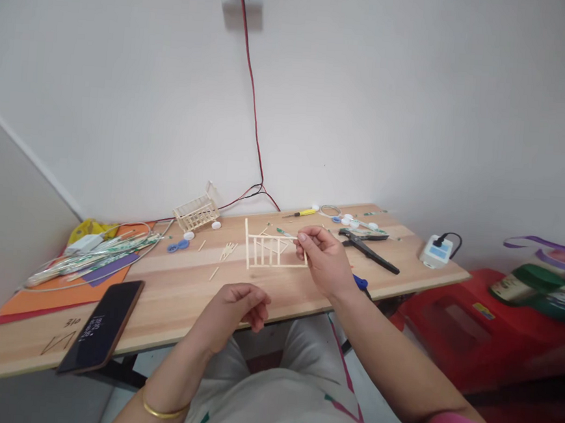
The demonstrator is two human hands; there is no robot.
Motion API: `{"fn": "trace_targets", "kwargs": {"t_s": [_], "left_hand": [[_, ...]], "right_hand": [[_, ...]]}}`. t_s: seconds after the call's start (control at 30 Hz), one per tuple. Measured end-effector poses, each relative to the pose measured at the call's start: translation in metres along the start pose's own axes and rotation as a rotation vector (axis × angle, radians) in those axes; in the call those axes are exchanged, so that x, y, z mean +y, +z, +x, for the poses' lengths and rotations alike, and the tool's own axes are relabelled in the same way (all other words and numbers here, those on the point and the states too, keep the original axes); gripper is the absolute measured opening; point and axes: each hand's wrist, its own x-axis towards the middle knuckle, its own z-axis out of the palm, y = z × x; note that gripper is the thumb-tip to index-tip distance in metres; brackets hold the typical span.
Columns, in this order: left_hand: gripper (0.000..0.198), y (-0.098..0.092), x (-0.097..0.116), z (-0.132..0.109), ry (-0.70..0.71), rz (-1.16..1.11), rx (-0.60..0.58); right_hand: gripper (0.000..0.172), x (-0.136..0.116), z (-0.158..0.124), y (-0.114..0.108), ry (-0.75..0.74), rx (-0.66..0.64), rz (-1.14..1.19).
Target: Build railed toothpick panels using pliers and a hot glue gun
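Observation:
Pinched between the thumb and fingers of my right hand [325, 259] is a small frame of thin wooden sticks [279, 252], raised over the table. It has two long rails, several short crossbars and a longer stick across its left end. Nearer my body, at the table's front edge, my left hand [235, 312] is loosely curled, with nothing visible in its fingers. Loose short sticks [228, 251] lie on the tabletop beyond it. A built stick rack [197, 214] stands at the back left, apart from both hands.
On the wooden table [172, 300] are a phone [102, 327], wrapped sticks [97, 259] on coloured paper, a yellow-handled screwdriver [304, 212], blue caps [178, 247] and a black clamp-like tool [368, 247]. A white plug adapter [436, 251] sits at right. Below is a red bin [449, 329].

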Motion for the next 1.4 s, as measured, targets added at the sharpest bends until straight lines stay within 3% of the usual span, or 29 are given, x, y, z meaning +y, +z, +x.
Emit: {"fn": "trace_targets", "kwargs": {"t_s": [0.13,0.2,0.4,0.9,1.2,1.4], "left_hand": [[0.034,0.018,-0.001,0.009,0.131,-0.176,0.115],[0.028,0.028,0.0,0.016,0.173,-0.3,0.171],[0.021,0.041,-0.004,0.029,0.18,-0.424,0.269],[0.024,0.032,-0.009,0.035,0.206,-0.273,0.349],[0.021,0.028,-0.009,0.03,0.26,0.038,0.34],[0.02,0.025,-0.009,0.026,0.275,0.104,0.335]], "right_hand": [[0.025,0.008,-0.002,0.008,0.035,0.039,0.084],[0.025,0.013,-0.005,0.011,0.037,0.062,0.098],[0.026,0.027,-0.016,0.014,0.048,0.121,0.087],[0.024,0.024,-0.028,-0.001,0.06,0.048,-0.075],[0.024,0.005,-0.015,-0.009,0.05,-0.257,-0.314],[0.025,0.003,-0.017,-0.006,0.057,-0.276,-0.33]]}}
